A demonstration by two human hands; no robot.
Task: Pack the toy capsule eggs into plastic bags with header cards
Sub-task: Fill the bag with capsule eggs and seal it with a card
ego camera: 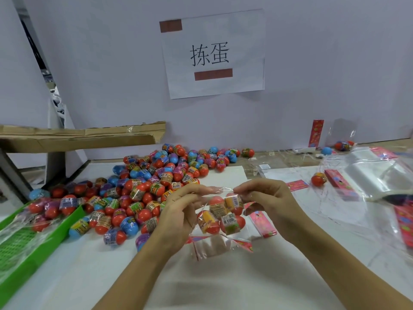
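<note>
Pinching the open mouth of a clear plastic bag [220, 217] at centre frame, the left hand [178, 211] and right hand [266, 200] are holding it stretched between them, fingers curled on the film at either corner. The bag is hanging straight down below the fingertips, its long axis vertical, with about four toy capsule eggs [223, 212] inside and both hands equally near. A red header card [262, 222] is lying just right of the bag, nearer the right hand, likely the next reach. Loose eggs [152, 182] are spreading across the white table [223, 287] at left centre, beside a green tray [33, 238]; spare bags [371, 173] are lying at right.
</note>
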